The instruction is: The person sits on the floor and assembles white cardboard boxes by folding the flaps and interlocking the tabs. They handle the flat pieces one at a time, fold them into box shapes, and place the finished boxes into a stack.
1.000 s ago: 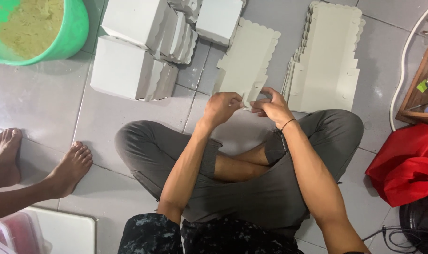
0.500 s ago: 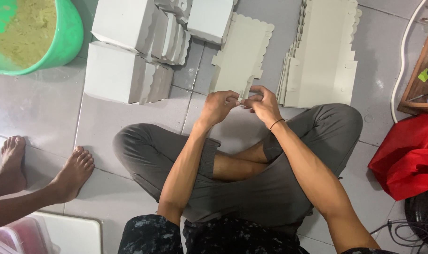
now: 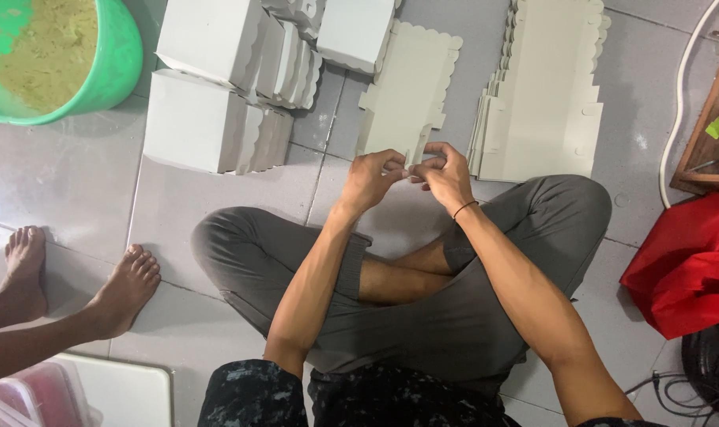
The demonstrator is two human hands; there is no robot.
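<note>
Far left of the fingers: green bucket (image 3: 55, 55) and folded white boxes (image 3: 217, 119). Left hand (image 3: 371, 178) and right hand (image 3: 446, 174) pinched shut on the flat cardboard blank (image 3: 407, 95) (near edge). Just right: stacked blanks (image 3: 541, 95).

Hands: left hand (image 3: 371, 178) and right hand (image 3: 446, 175) meet at centre, above the crossed legs (image 3: 422, 308).
Flat card (image 3: 411, 91): at 12 o'clock of the hands, touching the fingers.
Stack of flat cards (image 3: 545, 87): 1 o'clock.
Folded boxes (image 3: 217, 95): 10 o'clock.
Basin (image 3: 114, 71): far 10 o'clock.
Another person's feet (image 3: 75, 285): 8 o'clock.
Cloth (image 3: 687, 269): 4 o'clock.
</note>
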